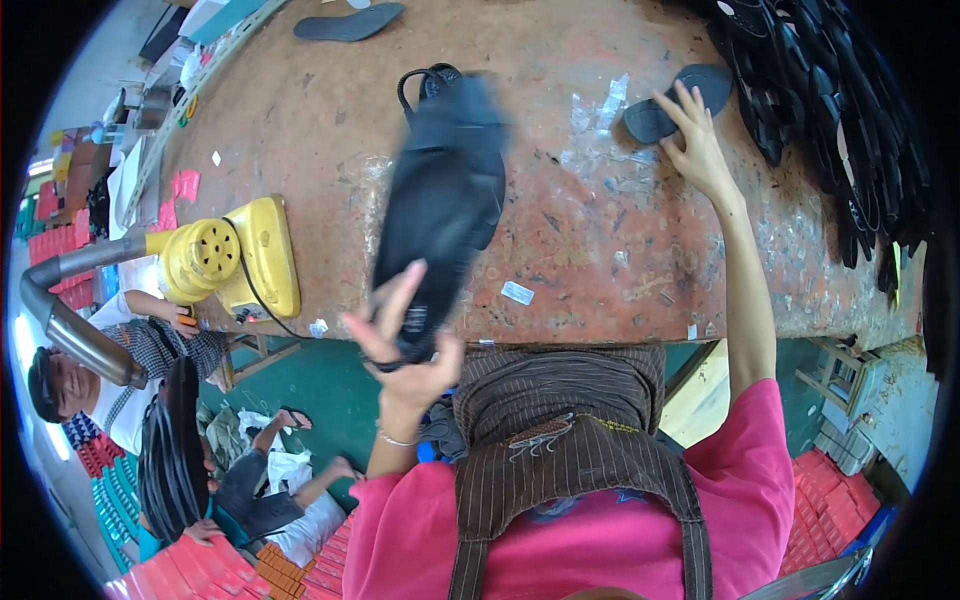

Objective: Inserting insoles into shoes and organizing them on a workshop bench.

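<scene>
At far left, a grey pipe [85,265] joins a yellow machine [262,260] on the tabletop [600,260]. Below them, one person [125,410] wears a checked apron; another, in dark shorts [268,495], is near red stacks [200,575] above a green floor [350,395]. Pink scraps [185,184] lie on the worn, stained reddish-brown surface. The left hand [410,365], partly closed, grips one end of a black sandal [425,220] raised over the tabletop, slightly blurred. Toward the right, clear tape scraps [600,105] lie near a dark sole [650,122]; the right hand [700,145] spreads open fingers over it, contact unclear. A heap of black sandals [820,110] fills the right edge.
</scene>
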### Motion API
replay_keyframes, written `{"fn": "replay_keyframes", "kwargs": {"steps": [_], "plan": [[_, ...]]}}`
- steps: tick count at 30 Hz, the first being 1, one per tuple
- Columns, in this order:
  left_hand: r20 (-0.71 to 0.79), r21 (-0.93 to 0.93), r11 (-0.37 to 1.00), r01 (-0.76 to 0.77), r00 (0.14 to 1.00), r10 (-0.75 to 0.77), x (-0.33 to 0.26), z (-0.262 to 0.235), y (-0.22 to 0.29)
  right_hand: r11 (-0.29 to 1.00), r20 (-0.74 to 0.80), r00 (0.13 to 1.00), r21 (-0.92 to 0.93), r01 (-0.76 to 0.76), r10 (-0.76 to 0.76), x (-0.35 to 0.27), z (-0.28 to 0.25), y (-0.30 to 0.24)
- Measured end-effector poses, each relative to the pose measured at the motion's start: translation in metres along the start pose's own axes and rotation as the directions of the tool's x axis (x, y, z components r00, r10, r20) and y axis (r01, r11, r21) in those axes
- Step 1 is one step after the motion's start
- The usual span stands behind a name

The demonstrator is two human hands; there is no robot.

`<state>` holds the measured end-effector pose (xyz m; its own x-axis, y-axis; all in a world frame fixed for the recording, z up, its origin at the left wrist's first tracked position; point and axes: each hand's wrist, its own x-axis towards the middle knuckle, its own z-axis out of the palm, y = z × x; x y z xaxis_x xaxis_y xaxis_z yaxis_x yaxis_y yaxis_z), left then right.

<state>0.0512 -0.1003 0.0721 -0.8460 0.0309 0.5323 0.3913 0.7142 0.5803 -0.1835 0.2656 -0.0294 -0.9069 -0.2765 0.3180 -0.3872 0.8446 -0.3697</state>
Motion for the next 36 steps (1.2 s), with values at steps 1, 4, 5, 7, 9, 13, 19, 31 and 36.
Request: {"fn": "replay_keyframes", "kwargs": {"steps": [1,4,5,7,9,13,19,31,36], "plan": [[-0.033,0.081,0.997,0.016,0.999,-0.014,-0.006,-0.014,-0.014,1.0,-0.002,1.0,0.021,0.009,-0.009,0.003,0.004,0.0],[0.037,0.441,0.875,0.203,0.969,-0.243,-0.034,-0.045,-0.055,0.982,0.056,0.994,-0.161,0.1,-0.092,0.009,-0.003,-0.007],[0.118,0.593,0.788,0.168,0.949,-0.291,-0.036,-0.051,-0.067,0.983,0.049,0.994,-0.154,0.101,-0.095,0.01,-0.012,-0.017],[0.269,0.794,0.579,0.184,0.748,-0.607,-0.066,-0.063,-0.072,0.843,-0.042,0.935,0.448,-0.298,0.353,0.007,-0.031,-0.044],[0.293,0.864,0.384,0.327,0.294,-0.91,0.007,-0.059,-0.011,0.723,-0.322,0.866,0.688,-0.063,0.383,-0.008,-0.051,-0.058],[0.499,0.505,0.842,0.188,0.733,-0.462,0.051,-0.03,0.004,0.285,-0.156,0.77,0.958,-0.036,0.619,-0.038,-0.108,-0.082],[0.708,0.343,0.919,-0.192,0.696,-0.119,0.081,0.061,-0.039,0.133,0.245,0.899,0.941,-0.31,0.363,-0.093,-0.128,-0.089],[0.14,0.045,0.997,0.058,0.988,-0.064,-0.013,0.094,0.054,0.979,0.23,0.972,0.206,-0.007,-0.042,-0.118,-0.106,-0.153],[-0.071,-0.212,0.743,0.635,0.748,-0.66,-0.034,0.053,-0.013,0.926,0.168,0.95,0.321,0.201,-0.265,-0.114,-0.031,-0.183]]}}
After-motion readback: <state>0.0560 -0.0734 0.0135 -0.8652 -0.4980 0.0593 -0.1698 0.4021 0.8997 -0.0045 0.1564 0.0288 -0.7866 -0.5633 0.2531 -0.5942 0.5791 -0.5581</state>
